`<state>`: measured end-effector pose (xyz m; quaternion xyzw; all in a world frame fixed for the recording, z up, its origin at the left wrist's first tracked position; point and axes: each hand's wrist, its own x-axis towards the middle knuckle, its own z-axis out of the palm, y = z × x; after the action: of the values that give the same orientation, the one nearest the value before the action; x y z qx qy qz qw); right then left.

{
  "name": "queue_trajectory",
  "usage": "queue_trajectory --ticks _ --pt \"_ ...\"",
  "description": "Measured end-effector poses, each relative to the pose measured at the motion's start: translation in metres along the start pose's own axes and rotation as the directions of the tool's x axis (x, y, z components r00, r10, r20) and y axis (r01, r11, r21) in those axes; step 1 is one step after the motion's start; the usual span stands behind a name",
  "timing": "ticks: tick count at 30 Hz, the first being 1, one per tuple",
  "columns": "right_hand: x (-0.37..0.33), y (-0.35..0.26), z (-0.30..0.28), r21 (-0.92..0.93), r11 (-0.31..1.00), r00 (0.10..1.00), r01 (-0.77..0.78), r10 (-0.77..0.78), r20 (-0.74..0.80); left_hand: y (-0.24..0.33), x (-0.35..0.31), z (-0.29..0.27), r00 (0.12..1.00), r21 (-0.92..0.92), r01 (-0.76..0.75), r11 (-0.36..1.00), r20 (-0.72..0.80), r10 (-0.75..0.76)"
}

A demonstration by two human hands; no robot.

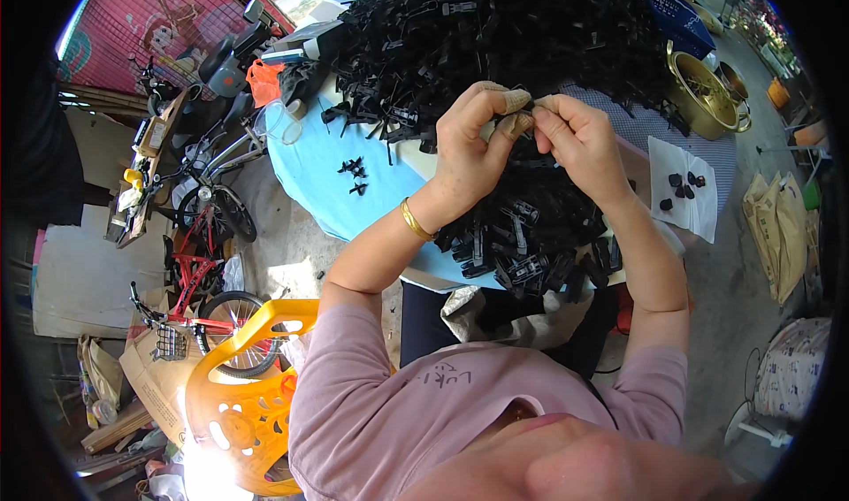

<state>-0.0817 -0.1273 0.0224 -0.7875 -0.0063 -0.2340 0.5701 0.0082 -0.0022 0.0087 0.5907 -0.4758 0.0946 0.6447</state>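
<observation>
Over the table, my left hand [470, 143] and my right hand [579, 140] meet fingertip to fingertip. Tan coverings wrap the thumb and a finger of the left hand, which is closed in a pinch. The right hand pinches too, right beside it. Whatever sits between the fingertips is too small and dark to make out. Behind the hands rises a large heap of black plastic parts [504, 23]. A smaller pile of black clip-like parts [522, 244] lies below them, near the table's front edge. Several small black pieces [355, 170] rest on the blue sheet [309, 183] at left.
A white paper [703, 209] with several dark lumps lies on the right side. Beyond it stands a brass-coloured pot [694, 103]. A clear plastic cup [279, 122] is at the table's left edge. On the floor are a yellow plastic chair [225, 386] and a red bicycle [190, 280].
</observation>
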Motion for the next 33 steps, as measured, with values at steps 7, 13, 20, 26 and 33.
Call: queue_trajectory --ticks 7,13,20,26,33 --pt "0.005 -0.007 -0.009 -0.146 0.938 0.944 0.313 -0.324 -0.056 0.006 0.011 -0.008 0.870 -0.681 0.463 0.568 0.225 -0.439" --pt "0.004 -0.010 -0.021 -0.201 0.860 0.883 0.468 -0.466 0.061 -0.009 0.014 -0.012 0.722 -0.793 0.593 0.140 0.447 -0.529" --pt "0.002 -0.012 -0.017 -0.204 0.810 0.830 0.549 -0.557 0.025 -0.001 0.011 -0.010 0.753 -0.645 0.653 0.398 0.495 -0.433" --pt "0.004 0.002 -0.010 -0.062 0.937 0.933 0.343 -0.348 -0.096 0.013 0.004 -0.007 0.842 -0.526 0.489 0.696 0.492 -0.221" --pt "0.004 0.008 -0.005 -0.002 0.972 0.966 0.236 -0.235 -0.112 0.006 0.002 -0.003 0.900 -0.417 0.390 0.821 0.362 -0.243"
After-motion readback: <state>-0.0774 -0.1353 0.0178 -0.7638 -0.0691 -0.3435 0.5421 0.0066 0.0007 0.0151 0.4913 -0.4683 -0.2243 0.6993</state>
